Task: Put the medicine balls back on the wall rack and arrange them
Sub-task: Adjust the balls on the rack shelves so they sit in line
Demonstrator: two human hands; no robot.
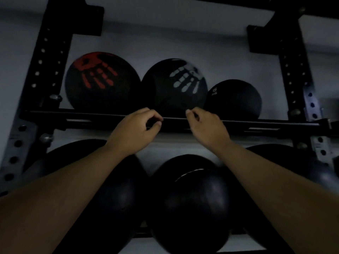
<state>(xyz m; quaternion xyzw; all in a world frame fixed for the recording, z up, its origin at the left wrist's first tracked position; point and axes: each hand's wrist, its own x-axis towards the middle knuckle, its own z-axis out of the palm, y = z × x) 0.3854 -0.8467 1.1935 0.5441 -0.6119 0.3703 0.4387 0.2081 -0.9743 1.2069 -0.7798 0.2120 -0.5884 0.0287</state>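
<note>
Three black medicine balls sit on the upper rail [73,116] of the wall rack: one with a red handprint [99,79] at the left, one with a white handprint [174,85] in the middle, and a smaller one marked 6 KG [234,99] at the right. My left hand [135,131] and my right hand [205,125] hover just in front of the rail below the white-handprint ball, fingers loosely curled, holding nothing. On the lower shelf, a large black ball [189,202] lies between my forearms, with other dark balls [113,189] beside it.
Black perforated uprights stand at the left [42,70] and right [295,74] of the rack, bolted to the pale wall. A gap remains on the upper rail right of the 6 KG ball. The scene is dim.
</note>
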